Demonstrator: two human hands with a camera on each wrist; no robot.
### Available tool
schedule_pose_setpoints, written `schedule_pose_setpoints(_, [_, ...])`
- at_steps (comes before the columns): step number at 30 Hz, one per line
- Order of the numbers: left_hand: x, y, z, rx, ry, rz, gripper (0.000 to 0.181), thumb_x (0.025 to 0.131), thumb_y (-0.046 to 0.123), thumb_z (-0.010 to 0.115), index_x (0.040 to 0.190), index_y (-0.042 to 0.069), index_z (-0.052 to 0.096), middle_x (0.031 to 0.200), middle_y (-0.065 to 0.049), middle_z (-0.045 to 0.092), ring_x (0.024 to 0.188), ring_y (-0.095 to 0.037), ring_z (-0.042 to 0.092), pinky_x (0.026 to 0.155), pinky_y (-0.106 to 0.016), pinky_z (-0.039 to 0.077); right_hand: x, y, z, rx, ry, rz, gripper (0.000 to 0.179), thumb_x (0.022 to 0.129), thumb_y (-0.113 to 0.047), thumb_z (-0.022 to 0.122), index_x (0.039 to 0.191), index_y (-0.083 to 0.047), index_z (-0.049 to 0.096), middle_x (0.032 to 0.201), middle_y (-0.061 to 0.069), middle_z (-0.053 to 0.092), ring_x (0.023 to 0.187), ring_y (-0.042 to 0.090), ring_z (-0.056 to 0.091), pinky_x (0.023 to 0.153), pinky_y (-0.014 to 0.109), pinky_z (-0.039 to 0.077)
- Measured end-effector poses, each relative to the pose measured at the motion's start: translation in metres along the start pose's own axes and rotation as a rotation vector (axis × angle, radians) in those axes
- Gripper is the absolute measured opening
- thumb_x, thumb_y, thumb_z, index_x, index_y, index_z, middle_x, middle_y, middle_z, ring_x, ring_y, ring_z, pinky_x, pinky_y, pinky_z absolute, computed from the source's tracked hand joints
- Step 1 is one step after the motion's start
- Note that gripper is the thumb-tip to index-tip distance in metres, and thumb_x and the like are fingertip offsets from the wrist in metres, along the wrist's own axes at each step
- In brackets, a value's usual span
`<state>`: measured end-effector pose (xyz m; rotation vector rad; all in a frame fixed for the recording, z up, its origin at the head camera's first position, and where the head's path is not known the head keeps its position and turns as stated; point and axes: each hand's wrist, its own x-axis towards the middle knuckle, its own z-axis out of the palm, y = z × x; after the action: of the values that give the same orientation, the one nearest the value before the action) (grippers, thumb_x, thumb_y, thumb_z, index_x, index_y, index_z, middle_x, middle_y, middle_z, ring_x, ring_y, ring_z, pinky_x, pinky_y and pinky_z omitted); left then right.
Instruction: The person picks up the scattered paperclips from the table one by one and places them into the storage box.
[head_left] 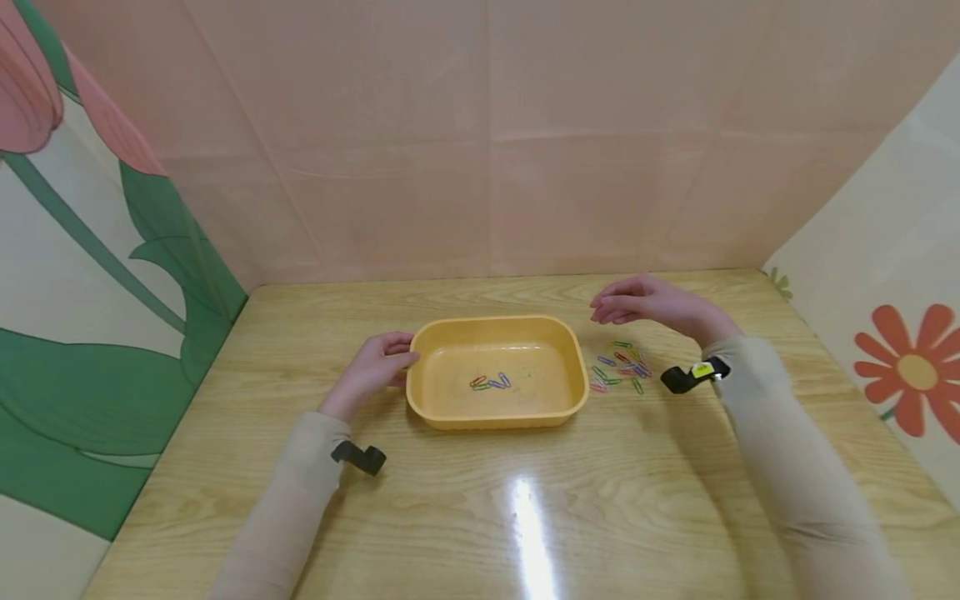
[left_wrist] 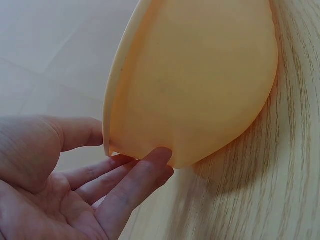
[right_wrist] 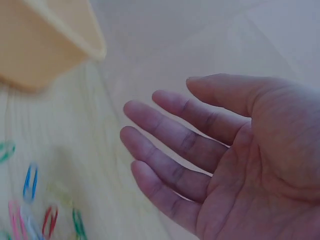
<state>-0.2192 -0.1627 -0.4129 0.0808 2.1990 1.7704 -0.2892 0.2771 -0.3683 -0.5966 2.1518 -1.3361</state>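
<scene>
My left hand (head_left: 369, 368) holds a yellow plastic basin (head_left: 491, 422) at its left end. In the left wrist view the thumb lies at the basin's rim (left_wrist: 111, 95) and the fingertips (left_wrist: 160, 156) press against its outer wall. Inside the basin lie several coloured paper clips, a red one (head_left: 477, 381) among them. My right hand (head_left: 651, 303) is raised over the table, just behind a loose pile of paper clips (head_left: 637, 368). Its fingers are loosely bent and apart, and the palm shows nothing in it in the right wrist view.
Everything stands on a wood-grain table (head_left: 420, 517). A pink sheet (head_left: 487, 150) rises along the table's back edge. Panels with a tulip pattern on the left and a red flower (head_left: 917, 372) on the right flank it. Each wrist wears a black strap.
</scene>
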Motion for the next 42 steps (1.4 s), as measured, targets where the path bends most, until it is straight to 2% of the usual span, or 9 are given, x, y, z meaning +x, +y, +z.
schedule_pose_setpoints(5, [0.001,-0.002,-0.001,0.000,-0.003,0.005,0.036,0.087,0.006,0.054,0.122,-0.002,0.047,0.119,-0.023,0.051,0.098,-0.035,0.055,0.068,-0.039,0.053,-0.006,0.021,-0.010,-0.037,0.014,-0.005,0.036,0.096,-0.021,0.040,0.121,0.003,0.047,0.116,0.021,0.054,0.107,0.037,0.049,0.091,0.044,0.040])
schedule_pose_setpoints(11, [0.002,-0.001,-0.001,0.015,-0.006,-0.011,0.037,0.087,0.009,0.055,0.122,-0.002,0.047,0.119,-0.021,0.051,0.098,-0.033,0.056,0.068,-0.037,0.053,-0.010,0.043,-0.017,-0.052,0.040,0.020,0.040,0.095,-0.024,0.043,0.122,0.005,0.047,0.116,0.020,0.055,0.109,0.034,0.049,0.092,0.048,0.037])
schedule_pose_setpoints(15, [-0.001,0.008,0.000,0.001,-0.013,-0.031,0.038,0.087,0.007,0.055,0.123,-0.003,0.046,0.120,-0.022,0.050,0.100,-0.035,0.054,0.069,-0.038,0.053,-0.010,0.055,-0.017,-0.085,0.102,0.059,0.040,0.092,-0.029,0.048,0.117,0.001,0.053,0.113,0.014,0.058,0.108,0.029,0.050,0.095,0.049,0.034])
schedule_pose_setpoints(20, [-0.013,0.023,0.003,0.006,-0.023,-0.039,0.039,0.088,0.004,0.052,0.124,-0.007,0.043,0.122,-0.026,0.046,0.103,-0.039,0.051,0.074,-0.043,0.051,-0.010,0.065,-0.011,-0.192,0.202,0.083,0.034,0.087,-0.034,0.054,0.108,-0.008,0.061,0.110,0.005,0.060,0.108,0.019,0.049,0.099,0.044,0.029])
schedule_pose_setpoints(28, [-0.015,0.025,0.004,0.014,-0.022,-0.033,0.039,0.088,0.004,0.052,0.124,-0.006,0.043,0.122,-0.026,0.047,0.102,-0.039,0.051,0.073,-0.043,0.051,-0.005,0.084,0.003,-0.232,0.275,0.043,0.028,0.084,-0.034,0.059,0.102,-0.012,0.064,0.104,0.002,0.062,0.100,0.015,0.052,0.088,0.027,0.038])
schedule_pose_setpoints(34, [-0.016,0.026,0.004,0.015,-0.020,-0.034,0.039,0.088,0.004,0.052,0.124,-0.007,0.043,0.122,-0.027,0.046,0.103,-0.040,0.050,0.075,-0.046,0.049,-0.002,0.092,0.012,-0.228,0.249,-0.023,0.026,0.082,-0.031,0.062,0.102,-0.015,0.064,0.105,0.000,0.060,0.101,0.016,0.051,0.085,0.020,0.039])
schedule_pose_setpoints(38, [-0.014,0.024,0.003,0.004,-0.026,-0.032,0.039,0.088,0.003,0.052,0.124,-0.007,0.043,0.122,-0.027,0.046,0.103,-0.041,0.050,0.076,-0.048,0.048,0.001,0.095,0.017,-0.188,0.230,-0.079,0.024,0.081,-0.025,0.065,0.102,-0.012,0.063,0.103,0.003,0.060,0.100,0.019,0.051,0.085,0.022,0.039])
schedule_pose_setpoints(42, [-0.009,0.018,0.001,-0.004,-0.030,-0.027,0.039,0.087,0.003,0.053,0.124,-0.006,0.044,0.122,-0.026,0.046,0.103,-0.040,0.051,0.075,-0.048,0.049,0.003,0.096,0.020,-0.202,0.227,-0.132,0.023,0.081,-0.019,0.065,0.101,-0.008,0.062,0.103,0.007,0.059,0.100,0.020,0.049,0.090,0.034,0.035])
